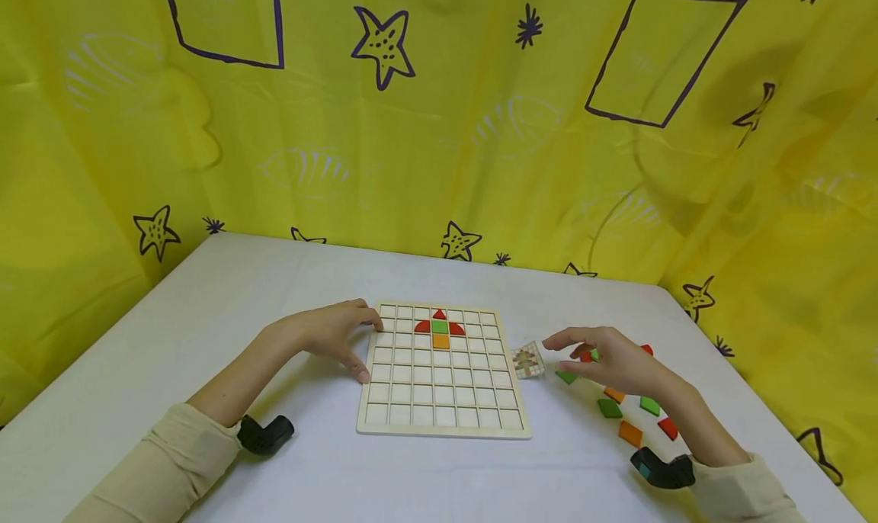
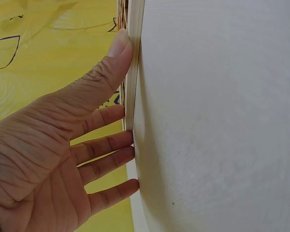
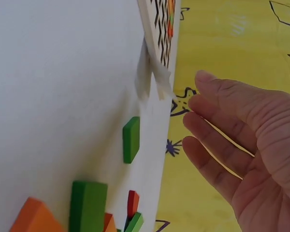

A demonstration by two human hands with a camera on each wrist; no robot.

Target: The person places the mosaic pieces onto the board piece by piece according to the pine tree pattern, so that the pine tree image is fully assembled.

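Note:
A pale wooden grid board (image 1: 444,396) lies in the middle of the table. Near its far edge sit a red triangle (image 1: 440,315), a green square (image 1: 440,327), an orange square (image 1: 441,341) and red curved pieces (image 1: 423,327) on either side of the green one. My left hand (image 1: 329,332) rests against the board's left edge, thumb and fingers spread along it. A small printed pattern card (image 1: 527,360) leans at the board's right edge. Just right of the card hovers my right hand (image 1: 610,357), its fingers loosely bent and holding nothing.
Loose green (image 1: 609,409), orange (image 1: 630,434) and red pieces (image 1: 668,428) lie scattered below and around the right hand, some partly hidden by it. A yellow patterned curtain (image 1: 425,142) hangs behind the white table (image 1: 288,485). Each wrist wears a black camera mount (image 1: 266,434).

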